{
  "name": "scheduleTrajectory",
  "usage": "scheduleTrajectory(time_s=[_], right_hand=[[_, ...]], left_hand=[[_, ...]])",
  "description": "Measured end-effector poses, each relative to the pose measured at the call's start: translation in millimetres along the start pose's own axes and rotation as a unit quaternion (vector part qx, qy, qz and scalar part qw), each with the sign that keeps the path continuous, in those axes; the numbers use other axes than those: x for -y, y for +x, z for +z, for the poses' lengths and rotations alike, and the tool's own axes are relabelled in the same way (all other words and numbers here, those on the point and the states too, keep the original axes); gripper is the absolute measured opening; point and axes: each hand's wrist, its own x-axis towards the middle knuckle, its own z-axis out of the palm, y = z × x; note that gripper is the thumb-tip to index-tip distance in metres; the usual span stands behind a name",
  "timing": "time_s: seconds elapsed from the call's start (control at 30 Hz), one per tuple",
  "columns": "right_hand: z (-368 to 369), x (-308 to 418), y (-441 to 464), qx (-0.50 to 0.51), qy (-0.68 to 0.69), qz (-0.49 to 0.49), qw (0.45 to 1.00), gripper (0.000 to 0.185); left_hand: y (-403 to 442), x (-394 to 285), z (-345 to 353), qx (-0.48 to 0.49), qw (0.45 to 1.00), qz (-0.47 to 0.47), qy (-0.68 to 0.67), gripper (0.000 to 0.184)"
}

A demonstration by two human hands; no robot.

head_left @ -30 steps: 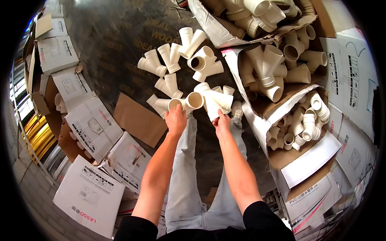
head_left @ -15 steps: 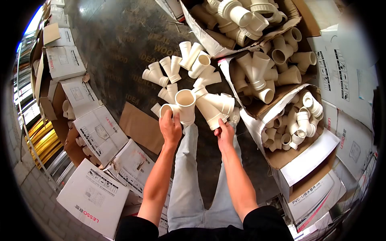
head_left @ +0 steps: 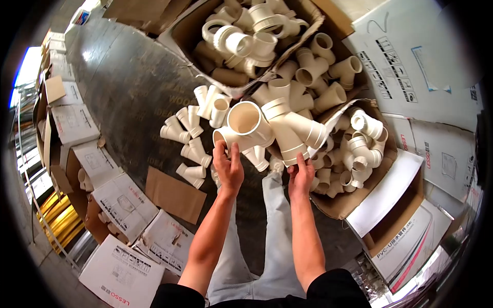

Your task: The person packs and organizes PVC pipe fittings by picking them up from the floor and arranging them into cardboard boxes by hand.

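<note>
Lying on the dark floor (head_left: 120, 110), a cardboard sheet (head_left: 175, 195) and loose pipe fittings (head_left: 192, 149) are left below. By the left hand (head_left: 228, 167), fingers closed on the branch rim, a wide branched fitting (head_left: 250, 137) is gripped; by the right hand (head_left: 301, 174), a Y-fitting (head_left: 287, 128) is pinched at its lower end. Compared with half a second ago, both are held higher and before the open boxes (head_left: 336, 206) at right, so the floor pieces are cleared.

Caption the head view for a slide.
Left hand holding one branched pale pipe fitting, right hand another, near open cartons of more fittings.
</note>
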Motion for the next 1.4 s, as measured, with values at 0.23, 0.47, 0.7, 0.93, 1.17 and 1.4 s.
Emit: scheduleTrajectory(time_s=[0.23,0.47,0.7,0.93,1.17,1.4], right_hand=[[-21,39,60,-0.078,-0.209,-0.171,0.960,0.026],[-23,59,123,-0.171,-0.472,-0.272,0.821,0.028],[-6,66,186,-0.160,-0.528,-0.313,0.773,0.023],[-16,46,243,-0.098,-0.607,-0.302,0.728,0.023],[-48,36,212,-0.013,-0.534,-0.201,0.821,0.034],[-74,8,139,0.013,-0.732,-0.259,0.630,0.070]], left_hand=[[-3,-13,81,0.050,0.999,-0.015,0.001,0.018],[2,-26,140,0.072,0.997,-0.026,0.002,0.024],[10,-12,181,0.081,0.996,-0.025,0.036,0.019],[22,4,196,0.084,0.992,0.034,0.093,0.020],[21,11,204,0.100,0.991,0.025,0.089,0.019],[15,26,213,0.161,0.976,0.017,0.149,0.021]])
